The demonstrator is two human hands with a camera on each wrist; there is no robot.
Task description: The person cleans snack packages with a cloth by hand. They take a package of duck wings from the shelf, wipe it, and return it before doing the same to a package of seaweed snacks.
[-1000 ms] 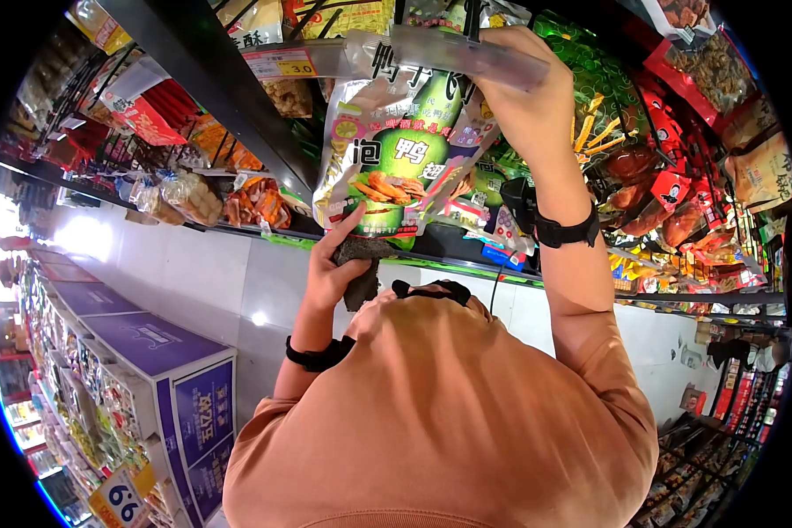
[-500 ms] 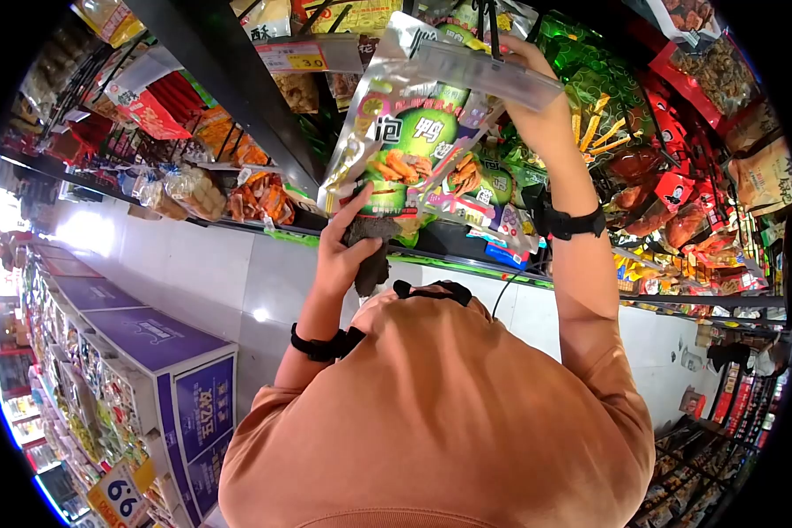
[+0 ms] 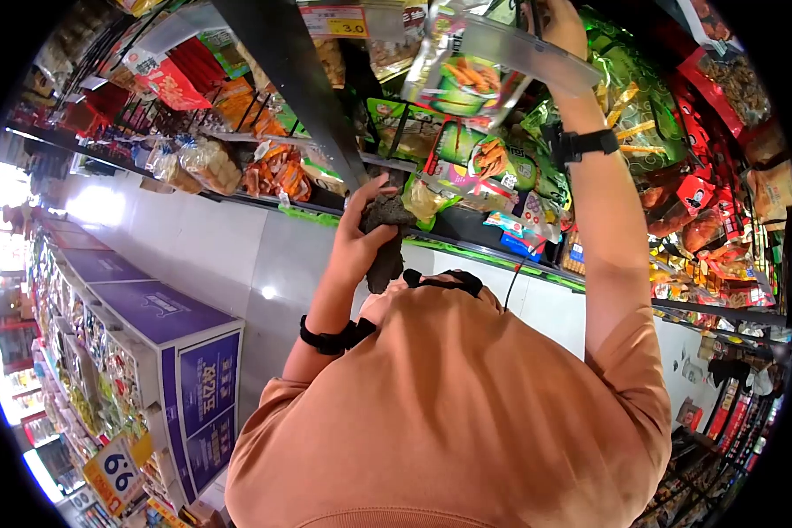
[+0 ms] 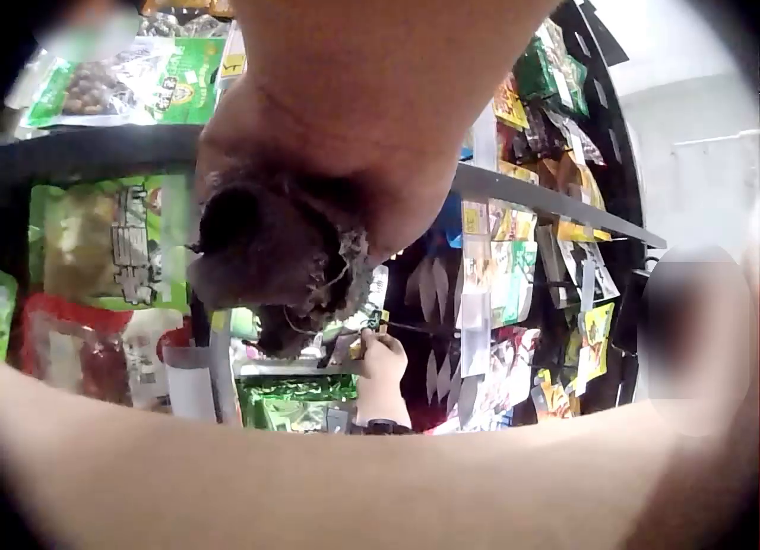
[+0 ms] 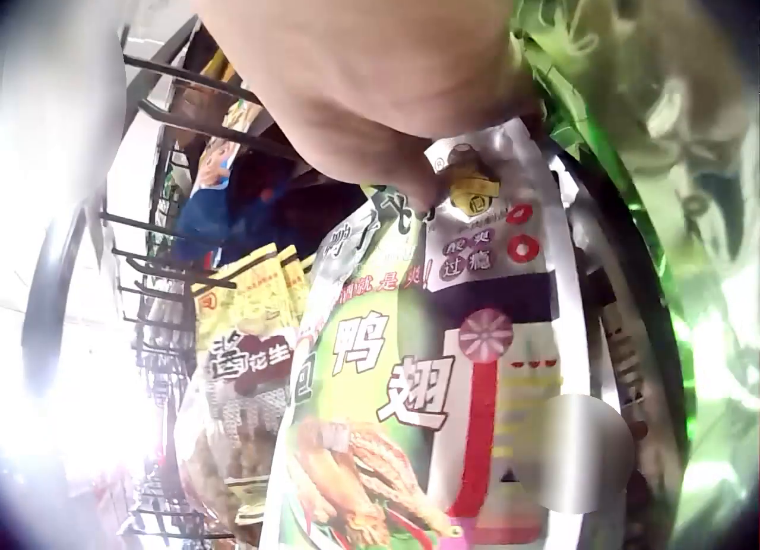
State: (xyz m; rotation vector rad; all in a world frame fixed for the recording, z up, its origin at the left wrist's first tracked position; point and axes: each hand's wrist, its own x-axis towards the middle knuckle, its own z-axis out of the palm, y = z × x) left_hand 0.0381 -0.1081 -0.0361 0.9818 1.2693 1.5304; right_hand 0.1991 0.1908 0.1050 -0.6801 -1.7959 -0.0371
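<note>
In the head view my left hand [image 3: 358, 238] grips a crumpled dark grey cloth [image 3: 385, 255], beside the shelf's front edge. The left wrist view shows the bunched cloth [image 4: 279, 259] below that hand. My right hand [image 3: 565, 31] is raised at the display hooks, at the top of a silver and green duck-wing snack bag [image 3: 466, 84]. Close up, its fingers [image 5: 392, 158] pinch the upper edge of the bag [image 5: 404, 396], which hangs upright. A clear price-strip holder [image 3: 528, 55] crosses in front of the bag and the right wrist.
More green snack bags [image 3: 484, 163] lie on the shelf below. A black upright post [image 3: 299, 79] stands left of the hanging bag. Large green packs [image 3: 634, 97] hang to the right. Behind is a purple-sided display stand [image 3: 150, 304] across the aisle floor.
My left hand has dropped from the bag's lower part, with the cloth still in it. The right hand and the bag have moved up and away. The view has shifted left.
</note>
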